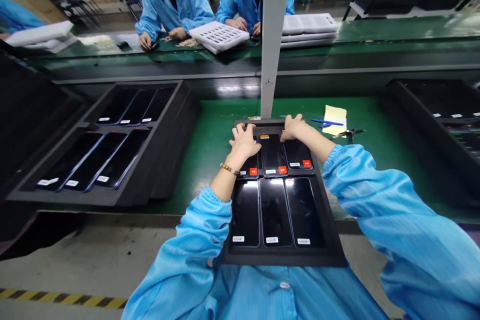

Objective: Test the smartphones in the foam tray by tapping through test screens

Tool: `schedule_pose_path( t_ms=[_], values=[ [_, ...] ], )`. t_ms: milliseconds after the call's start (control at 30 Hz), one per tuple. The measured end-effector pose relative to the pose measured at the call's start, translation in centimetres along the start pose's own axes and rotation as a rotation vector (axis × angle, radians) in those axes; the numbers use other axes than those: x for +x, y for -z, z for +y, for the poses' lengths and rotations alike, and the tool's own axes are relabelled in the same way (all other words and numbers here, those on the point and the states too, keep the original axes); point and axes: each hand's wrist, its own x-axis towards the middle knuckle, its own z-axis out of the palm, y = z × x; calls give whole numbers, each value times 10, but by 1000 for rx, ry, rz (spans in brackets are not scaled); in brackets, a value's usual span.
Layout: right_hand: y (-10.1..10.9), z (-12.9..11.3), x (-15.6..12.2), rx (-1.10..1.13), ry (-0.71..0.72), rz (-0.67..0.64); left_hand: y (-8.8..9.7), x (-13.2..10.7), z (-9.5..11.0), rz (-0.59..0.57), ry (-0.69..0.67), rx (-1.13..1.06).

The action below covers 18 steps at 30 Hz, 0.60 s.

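Note:
A black foam tray (279, 257) lies before me, its near end past the table edge and close to my blue smock. Phones fill it in two rows of three; a near-row phone (275, 212) has a white label, while a far-row phone (271, 152) also bears a red sticker. My left hand (244, 142) is bent over the tray's far left corner, fingertips on the rim and thumb inward. At the far right part, my right hand (293, 128) curls over the rim, its thumb by a far-row phone (298, 154). Both hands partly hide the phones beneath.
Stacked foam trays (150, 182) with phones stand left, another tray stack (416, 125) right. Pens (330, 123) lie on yellow paper (335, 112) near dark tools (350, 134). A white post (273, 45) rises behind my tray. Across the line, co-workers sit near white foam trays (219, 35).

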Motion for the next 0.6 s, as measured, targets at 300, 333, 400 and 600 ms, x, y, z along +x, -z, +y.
schedule_pose_path(
  t_ms=[300,333,400,600],
  values=[
    [0,-1,-7,-46,-40,-103,5,2,2,-89,2,1],
    [0,-1,-7,-49,-43,-104,5,3,3,-84,6,-2],
    [1,-2,-7,-56,-48,-105,3,2,4,-68,11,-9],
    [4,-2,-11,-65,-52,-110,1,0,4,-16,11,-37]
  ],
)
